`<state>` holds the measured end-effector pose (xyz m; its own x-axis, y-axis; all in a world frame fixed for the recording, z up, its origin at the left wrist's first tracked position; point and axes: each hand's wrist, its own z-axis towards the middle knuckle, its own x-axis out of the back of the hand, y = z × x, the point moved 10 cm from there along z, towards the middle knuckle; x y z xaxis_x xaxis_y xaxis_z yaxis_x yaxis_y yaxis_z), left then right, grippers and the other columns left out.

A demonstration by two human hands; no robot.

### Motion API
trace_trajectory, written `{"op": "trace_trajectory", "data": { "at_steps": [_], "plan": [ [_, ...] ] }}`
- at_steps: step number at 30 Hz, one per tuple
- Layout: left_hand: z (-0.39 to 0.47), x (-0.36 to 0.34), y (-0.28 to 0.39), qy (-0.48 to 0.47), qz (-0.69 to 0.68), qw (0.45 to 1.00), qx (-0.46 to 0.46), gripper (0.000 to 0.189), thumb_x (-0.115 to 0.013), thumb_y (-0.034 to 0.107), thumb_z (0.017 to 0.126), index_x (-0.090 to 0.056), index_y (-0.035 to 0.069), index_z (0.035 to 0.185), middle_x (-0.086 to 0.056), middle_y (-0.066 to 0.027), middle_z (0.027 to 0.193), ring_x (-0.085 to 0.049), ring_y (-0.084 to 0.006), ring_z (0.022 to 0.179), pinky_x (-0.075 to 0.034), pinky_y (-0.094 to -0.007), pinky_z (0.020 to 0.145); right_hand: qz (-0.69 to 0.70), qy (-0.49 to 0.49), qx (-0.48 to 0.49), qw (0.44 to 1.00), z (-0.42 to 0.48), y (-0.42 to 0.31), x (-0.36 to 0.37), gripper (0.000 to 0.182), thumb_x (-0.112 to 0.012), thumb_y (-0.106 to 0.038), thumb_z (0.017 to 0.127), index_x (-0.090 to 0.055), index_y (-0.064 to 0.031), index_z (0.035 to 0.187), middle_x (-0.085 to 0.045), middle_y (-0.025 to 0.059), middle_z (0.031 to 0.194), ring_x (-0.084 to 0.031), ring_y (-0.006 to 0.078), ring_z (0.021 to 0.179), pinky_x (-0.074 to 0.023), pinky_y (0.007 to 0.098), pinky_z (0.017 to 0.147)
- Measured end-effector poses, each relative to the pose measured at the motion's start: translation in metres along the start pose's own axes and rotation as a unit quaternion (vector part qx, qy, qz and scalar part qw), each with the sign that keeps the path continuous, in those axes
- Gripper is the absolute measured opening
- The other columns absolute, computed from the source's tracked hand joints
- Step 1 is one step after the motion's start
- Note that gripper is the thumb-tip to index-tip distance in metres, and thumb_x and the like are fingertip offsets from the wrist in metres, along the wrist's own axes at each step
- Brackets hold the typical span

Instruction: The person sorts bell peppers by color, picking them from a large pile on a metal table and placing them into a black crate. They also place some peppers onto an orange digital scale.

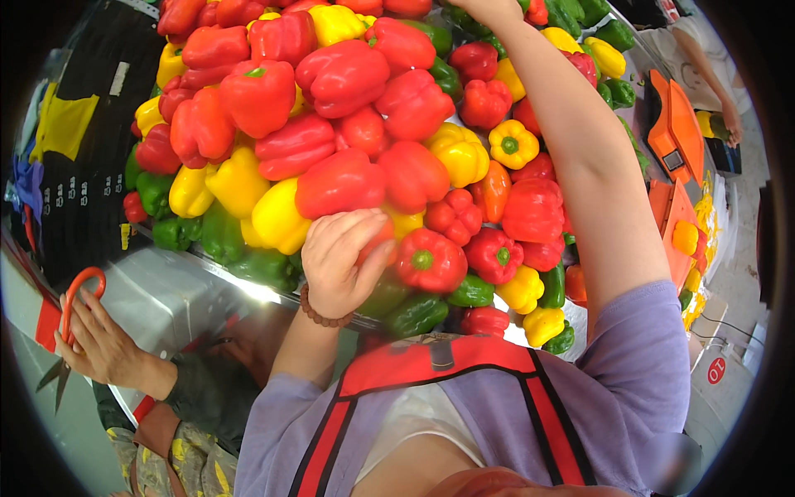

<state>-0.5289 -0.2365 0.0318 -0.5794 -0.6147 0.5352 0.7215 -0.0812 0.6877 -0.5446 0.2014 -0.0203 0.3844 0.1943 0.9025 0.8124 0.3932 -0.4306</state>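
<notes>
A big heap of red, yellow and green bell peppers fills a metal-edged table before me. My left hand [340,261], with a brown bead bracelet at the wrist, has its fingers curled around a red bell pepper [376,241] at the heap's near edge. Close beside it lie a yellow bell pepper [281,216] and a red one with a green stem [431,260]. My right arm stretches over the heap's right part; my right hand [487,7] is cut off by the top edge, near green peppers, so its fingers and anything in them are hidden.
At the left, a co-worker's hand [102,341] holds orange-handled scissors [84,282] beside a metal box [168,292]. An orange weighing device [674,127] stands at the right, with another person's arm [708,68] beyond. A black conveyor belt [93,186] runs along the left.
</notes>
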Motion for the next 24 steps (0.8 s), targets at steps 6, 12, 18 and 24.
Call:
{"op": "trace_trajectory", "data": {
  "at_steps": [6, 12, 18, 24],
  "plan": [
    [-0.003, -0.006, -0.003, 0.035, -0.15, 0.984, 0.093, 0.051, -0.074, 0.006, 0.085, -0.055, -0.001, 0.132, -0.06, -0.0195, 0.13, -0.062, -0.0286, 0.114, -0.049, -0.0386, 0.098, 0.494, -0.088, 0.131, 0.855, -0.099, 0.007, 0.066, 0.062, -0.08, -0.025, 0.081, -0.054, -0.0118, 0.136, -0.059, 0.0143, 0.13, -0.058, 0.0268, 0.116, -0.0479, 0.0407, 0.095],
    [0.027, -0.103, 0.057, -0.018, -0.655, 0.724, 0.214, 0.098, -0.081, 0.013, 0.08, -0.019, 0.009, 0.156, -0.032, -0.0124, 0.155, -0.045, -0.0247, 0.135, -0.039, -0.0442, 0.111, 0.661, -0.109, 0.224, 0.708, -0.279, 0.029, 0.113, 0.105, -0.084, -0.045, 0.075, -0.027, -0.0046, 0.154, -0.048, 0.0153, 0.142, -0.048, 0.0254, 0.132, -0.0395, 0.0398, 0.11],
    [0.026, -0.148, 0.12, -0.05, -0.628, 0.757, 0.171, 0.094, -0.084, 0.009, 0.076, -0.026, 0.007, 0.15, -0.045, -0.0115, 0.142, -0.047, -0.0257, 0.132, -0.042, -0.0426, 0.11, 0.744, -0.079, 0.103, 0.655, -0.368, 0.094, 0.104, 0.119, -0.087, -0.029, 0.076, -0.005, -0.0099, 0.16, -0.036, 0.014, 0.152, -0.04, 0.0246, 0.138, -0.0364, 0.0408, 0.112],
    [0.022, -0.177, 0.167, -0.044, -0.389, 0.914, 0.11, 0.107, -0.089, 0.003, 0.066, -0.023, 0.005, 0.15, -0.047, -0.0138, 0.142, -0.052, -0.0253, 0.128, -0.046, -0.0402, 0.106, 0.47, -0.124, 0.143, 0.862, -0.472, 0.173, 0.149, 0.021, -0.072, -0.005, 0.088, -0.069, -0.0013, 0.108, -0.072, 0.0059, 0.092, -0.067, 0.0124, 0.083, -0.0532, 0.0267, 0.075]
  ]
}}
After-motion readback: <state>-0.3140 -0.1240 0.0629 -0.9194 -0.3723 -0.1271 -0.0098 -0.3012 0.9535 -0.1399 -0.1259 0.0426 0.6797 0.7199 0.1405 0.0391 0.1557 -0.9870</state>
